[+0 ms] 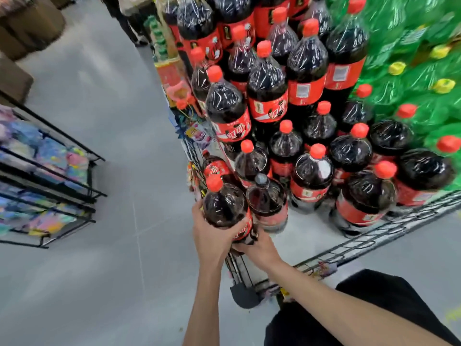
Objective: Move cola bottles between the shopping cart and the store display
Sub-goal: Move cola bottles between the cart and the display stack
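While you hold the red-capped dark plastic cola bottle point(225, 206) over the wire display's point(349, 248) corner | left hand point(212, 236) and right hand point(259, 247): fingers curled round its base | step: carrying | next: needs a clear standing spot.

Cola bottles point(311, 171) fill the wire display point(374, 240); green bottles point(411, 58) stand right of them, a rack point(50, 183) far left across the floor point(112, 108).

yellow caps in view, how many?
3. Uppermost yellow cap, another lower left of it, the lowest, all on the green bottles at upper right. Blur and tight packing may hide more.
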The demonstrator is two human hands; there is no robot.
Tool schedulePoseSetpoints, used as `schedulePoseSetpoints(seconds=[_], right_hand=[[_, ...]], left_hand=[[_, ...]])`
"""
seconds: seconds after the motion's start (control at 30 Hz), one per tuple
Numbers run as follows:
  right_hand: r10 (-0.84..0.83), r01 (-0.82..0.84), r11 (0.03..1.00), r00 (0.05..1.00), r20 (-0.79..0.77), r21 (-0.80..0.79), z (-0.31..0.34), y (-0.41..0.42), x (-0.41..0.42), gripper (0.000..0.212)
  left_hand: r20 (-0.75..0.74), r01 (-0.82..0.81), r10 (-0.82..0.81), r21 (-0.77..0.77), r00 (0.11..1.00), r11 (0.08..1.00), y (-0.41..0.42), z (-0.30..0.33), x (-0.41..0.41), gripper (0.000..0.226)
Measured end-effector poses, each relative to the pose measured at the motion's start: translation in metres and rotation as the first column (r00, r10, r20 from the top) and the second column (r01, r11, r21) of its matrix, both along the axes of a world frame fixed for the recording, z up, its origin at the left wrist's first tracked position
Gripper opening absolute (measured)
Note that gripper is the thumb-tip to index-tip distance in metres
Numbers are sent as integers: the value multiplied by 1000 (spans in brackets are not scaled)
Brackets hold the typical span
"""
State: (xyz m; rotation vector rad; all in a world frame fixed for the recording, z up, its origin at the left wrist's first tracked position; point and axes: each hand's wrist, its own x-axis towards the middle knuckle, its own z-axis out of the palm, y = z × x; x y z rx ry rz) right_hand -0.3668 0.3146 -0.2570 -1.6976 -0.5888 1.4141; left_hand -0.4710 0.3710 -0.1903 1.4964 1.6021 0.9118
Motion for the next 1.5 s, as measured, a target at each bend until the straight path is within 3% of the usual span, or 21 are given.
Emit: schedulePoseSetpoints(seconds=[0.17,0.33,0.57,0.77,0.93,1.03,1.17,1.33,1.5], right_hand=[[-127,143,988,965,-231,52,-13,17,-17,63],[-195,209,978,946,-259,25,-31,25,-25,70],[-212,212,977,963,-168,-19,-33,24,-19,58],[-94,94,994,996,1,-50,-25,16,-11,48],[-22,34,992,995,101,-121,-25,6,-2,17],[-40,67,982,988,150,-178,-28,-3,5,13],[28,32,980,953,302,-194,-30,-9,15,35],[3,43,991,939,343,-125,-24,-8,23,30],[-138,177,981,926,351,-83,-20,-17,32,23]], left_hand=[[-11,79,-80,-68,997,995,13,-24,-8,101],[-24,150,-153,-113,988,982,28,-49,-19,108],[64,226,-221,-84,973,970,35,-59,-15,106],[157,234,-228,-26,961,972,28,-65,-8,111],[207,219,-214,-2,955,976,21,-63,-7,106],[238,210,-202,-7,950,978,16,-62,-5,107],[264,210,-201,-9,943,978,15,-63,-3,108],[298,238,-217,-35,930,971,17,-66,-4,109],[310,258,-235,-36,921,966,14,-63,-5,115]])
